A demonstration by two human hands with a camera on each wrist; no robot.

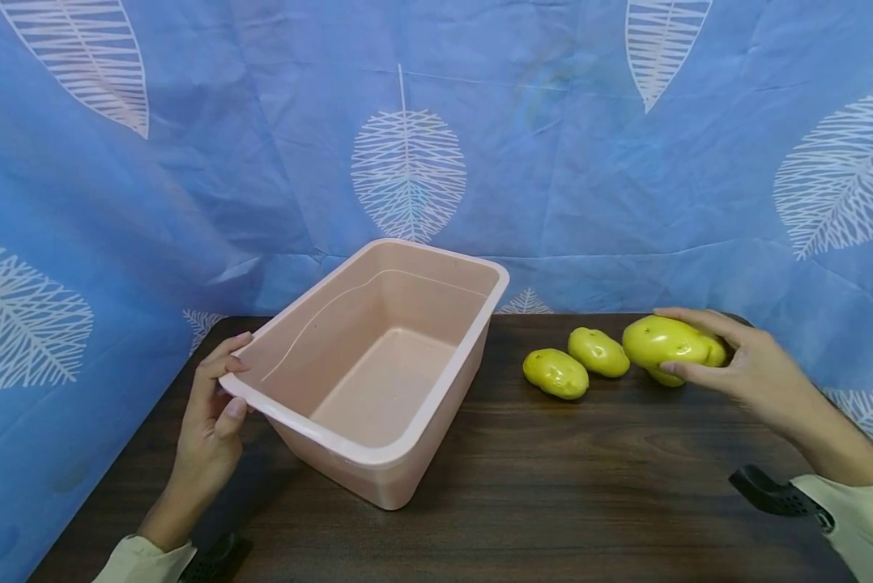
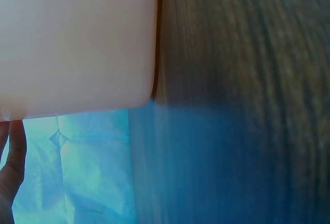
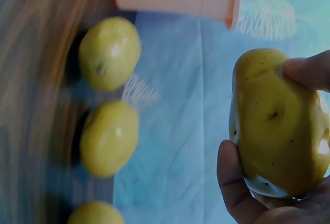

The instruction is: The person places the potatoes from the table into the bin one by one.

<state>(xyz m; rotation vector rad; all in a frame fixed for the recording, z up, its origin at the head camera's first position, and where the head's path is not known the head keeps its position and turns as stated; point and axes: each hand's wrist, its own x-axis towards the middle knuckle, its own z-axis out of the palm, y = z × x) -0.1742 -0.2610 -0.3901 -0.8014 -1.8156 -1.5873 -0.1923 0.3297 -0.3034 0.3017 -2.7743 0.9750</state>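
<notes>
A pale pink plastic basin stands on the table, its open top facing up. My left hand grips the rim at the basin's near left corner, fingers over the edge and thumb below it. In the left wrist view, the basin's outer wall fills the upper left. My right hand holds a glossy yellow potato between thumb and fingers, above the table at the right. Under it another potato is mostly hidden. Two more potatoes, one nearer and one behind, lie between it and the basin.
The dark wooden table runs back to a blue cloth with white leaf prints, which hangs behind and along both sides. Black straps circle both wrists, next to pale sleeves.
</notes>
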